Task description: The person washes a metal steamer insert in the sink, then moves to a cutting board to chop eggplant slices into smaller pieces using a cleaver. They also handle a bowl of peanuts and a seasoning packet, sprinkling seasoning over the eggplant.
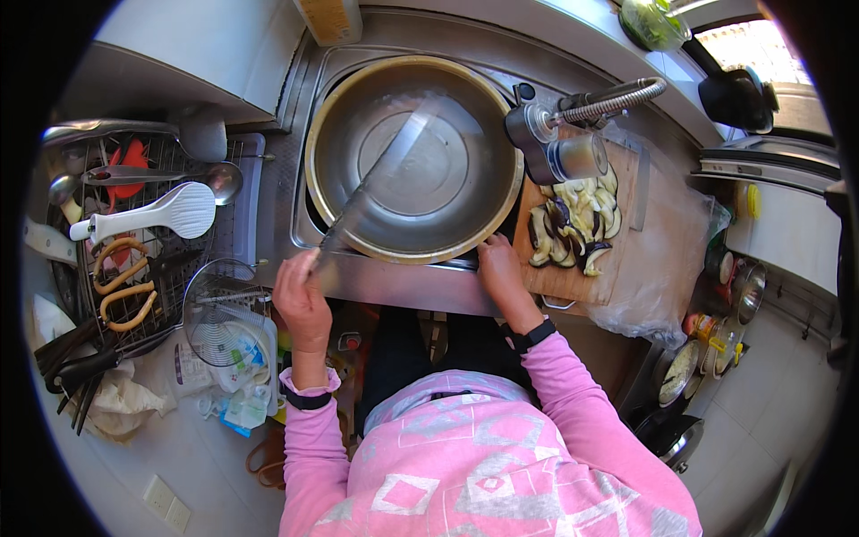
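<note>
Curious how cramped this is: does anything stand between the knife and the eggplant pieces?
Yes: the basin's right rim lies between the knife and the eggplant pieces; the faucet juts in farther back.

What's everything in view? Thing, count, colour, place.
Sink: 1, steel, centre
Basin: 1, steel with gold rim, in sink
Knife: 1, grey, blurred, over basin
Faucet: 1, grey, basin's right
Cutting board: 1, brown, right of sink
Eggplant pieces: many, purple and pale, on board
Plastic sheet: 1, clear, at board's right
Rack: 1, grey, far left
Paddle: 1, white, on rack
Other utensils: several, mixed, on rack
Strainer: 1, grey, near rack
Jars and cookware: uncountable, mixed, lower right
Container: 1, greenish, upper right
Wristbands: 2, dark, lower centre
Left hand: 1, bare, holding knife
Right hand: 1, bare, at basin's near rim
</note>
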Motion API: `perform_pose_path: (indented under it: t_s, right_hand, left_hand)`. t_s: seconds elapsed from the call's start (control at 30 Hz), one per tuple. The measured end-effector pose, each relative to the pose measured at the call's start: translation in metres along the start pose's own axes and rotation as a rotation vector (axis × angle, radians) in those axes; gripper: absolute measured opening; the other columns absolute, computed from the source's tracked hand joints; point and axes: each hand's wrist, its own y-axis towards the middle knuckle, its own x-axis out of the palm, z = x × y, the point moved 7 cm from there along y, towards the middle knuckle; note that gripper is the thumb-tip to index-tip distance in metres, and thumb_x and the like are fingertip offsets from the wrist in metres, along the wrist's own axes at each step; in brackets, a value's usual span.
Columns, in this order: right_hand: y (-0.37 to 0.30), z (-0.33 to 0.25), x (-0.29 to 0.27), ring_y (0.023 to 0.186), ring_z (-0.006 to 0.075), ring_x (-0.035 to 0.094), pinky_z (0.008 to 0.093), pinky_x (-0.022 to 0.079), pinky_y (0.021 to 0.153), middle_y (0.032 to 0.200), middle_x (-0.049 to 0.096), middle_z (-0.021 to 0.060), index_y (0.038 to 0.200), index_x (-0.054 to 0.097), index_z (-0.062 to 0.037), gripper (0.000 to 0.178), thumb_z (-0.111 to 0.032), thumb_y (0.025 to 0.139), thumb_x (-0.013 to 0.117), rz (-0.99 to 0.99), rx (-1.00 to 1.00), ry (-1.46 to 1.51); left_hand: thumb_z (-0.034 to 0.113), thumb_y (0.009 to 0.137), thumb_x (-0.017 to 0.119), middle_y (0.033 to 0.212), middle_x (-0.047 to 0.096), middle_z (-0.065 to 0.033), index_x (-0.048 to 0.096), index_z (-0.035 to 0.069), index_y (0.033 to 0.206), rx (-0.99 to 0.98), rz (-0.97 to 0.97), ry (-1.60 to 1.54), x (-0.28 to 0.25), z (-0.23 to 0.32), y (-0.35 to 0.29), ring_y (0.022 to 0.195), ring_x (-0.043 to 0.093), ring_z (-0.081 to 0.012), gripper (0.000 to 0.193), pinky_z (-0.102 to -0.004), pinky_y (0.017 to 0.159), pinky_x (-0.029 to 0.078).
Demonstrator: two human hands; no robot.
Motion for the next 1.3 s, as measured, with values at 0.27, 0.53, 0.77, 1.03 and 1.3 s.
perform_pose_path:
  t_s: [0.27, 0.53, 0.77, 1.03, 1.3]
  right_hand:
    - [-0.004, -0.007, -0.017, 0.092, 0.0348, 0.058, 0.0453, 0.048, 0.083, 0.094, 0.063, 0.0169, 0.091, 0.066, -0.0012, 0.02, 0.0, 0.074, 0.056, 0.155, -0.057, 0.258]
    - [-0.003, -0.009, -0.011, 0.094, 0.0376, 0.053, 0.0447, 0.05, 0.076, 0.099, 0.059, 0.018, 0.103, 0.064, -0.0013, 0.026, -0.002, 0.078, 0.056, 0.064, 0.001, 0.086]
    - [-0.007, -0.004, -0.009, 0.109, 0.0434, 0.054, 0.0457, 0.051, 0.086, 0.108, 0.06, 0.0215, 0.107, 0.064, 0.0005, 0.029, -0.003, 0.079, 0.056, 0.146, -0.027, 0.04]
    - [-0.005, -0.005, -0.012, 0.093, 0.0382, 0.057, 0.0446, 0.051, 0.077, 0.091, 0.059, 0.0194, 0.087, 0.061, 0.0027, 0.013, -0.001, 0.075, 0.056, 0.071, 0.011, 0.073]
    - [-0.004, -0.012, -0.025, 0.091, 0.0367, 0.058, 0.0455, 0.05, 0.077, 0.093, 0.06, 0.0177, 0.091, 0.062, 0.0002, 0.013, -0.002, 0.078, 0.062, 0.092, -0.002, 0.032]
  left_hand:
    - [0.0, 0.077, 0.064, 0.104, 0.067, -0.0171, 0.066, 0.0, 0.107, 0.403, -0.065, 0.316, 0.013, 0.044, 0.0, 0.076, 0.059, -0.0278, 0.03, -0.0382, 0.065, 0.045]
    - [0.0, 0.078, 0.063, 0.111, 0.066, -0.0178, 0.067, 0.001, 0.11, 0.408, -0.052, 0.367, 0.008, 0.034, -0.008, 0.083, 0.061, -0.0286, 0.032, -0.0383, 0.072, 0.048]
    - [0.001, 0.08, 0.06, 0.116, 0.065, -0.0162, 0.067, 0.003, 0.114, 0.388, -0.031, 0.38, 0.003, 0.033, -0.007, 0.088, 0.061, -0.028, 0.034, -0.0384, 0.077, 0.048]
    - [0.001, 0.08, 0.061, 0.114, 0.065, -0.0162, 0.067, 0.003, 0.113, 0.367, -0.031, 0.362, 0.007, 0.031, 0.0, 0.087, 0.061, -0.0279, 0.034, -0.0386, 0.076, 0.049]
    - [-0.003, 0.084, 0.059, 0.1, 0.067, -0.0147, 0.066, 0.003, 0.104, 0.013, 0.051, 0.057, 0.031, -0.007, 0.012, 0.086, 0.063, -0.0269, 0.022, -0.0343, 0.072, 0.049]
